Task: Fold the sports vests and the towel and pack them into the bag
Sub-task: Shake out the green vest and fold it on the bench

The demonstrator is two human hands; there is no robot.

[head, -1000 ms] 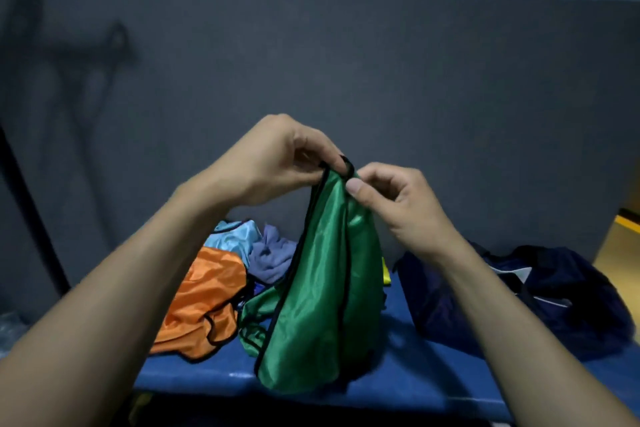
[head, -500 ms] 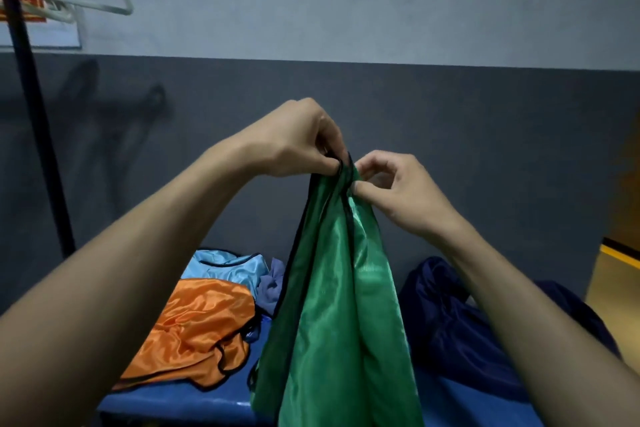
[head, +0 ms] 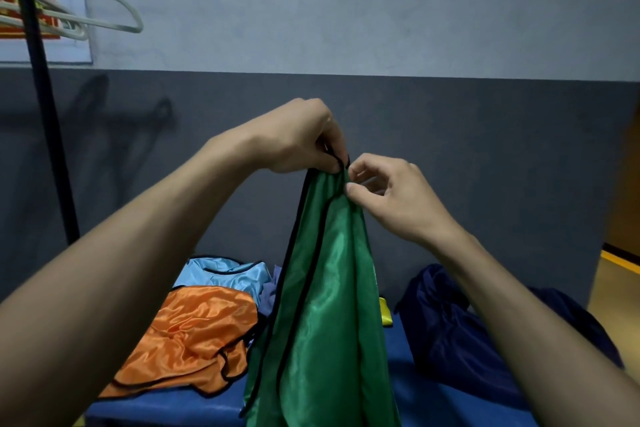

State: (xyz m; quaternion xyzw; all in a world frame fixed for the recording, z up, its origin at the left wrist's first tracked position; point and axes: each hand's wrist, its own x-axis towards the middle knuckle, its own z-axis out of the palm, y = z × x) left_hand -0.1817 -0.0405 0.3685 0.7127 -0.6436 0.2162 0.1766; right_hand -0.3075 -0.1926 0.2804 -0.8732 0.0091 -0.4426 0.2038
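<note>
A green sports vest [head: 325, 305] with black trim hangs in the air in front of me, its lower part reaching past the frame's bottom. My left hand [head: 294, 139] pinches its top edge, and my right hand [head: 391, 198] pinches the fabric right beside it. On the blue bench [head: 398, 388] lie an orange vest [head: 194, 336], a light blue vest [head: 225, 274] behind it, and a purple cloth [head: 268, 295] partly hidden by the green vest. A yellow piece [head: 385, 312] peeks out to the right. The dark navy bag [head: 446, 333] sits slumped on the bench's right side.
A black pole [head: 45, 114] stands at the left with pale clothes hangers [head: 86, 10] on it, in front of a wall poster [head: 24, 10]. A grey and white wall runs behind the bench. A yellow-edged floor strip [head: 620, 256] shows at the far right.
Both hands have lifted the green vest higher off the bench, and my view has tilted up, bringing the hangers and poster into frame. My right hand has shifted its pinch on the top edge.
</note>
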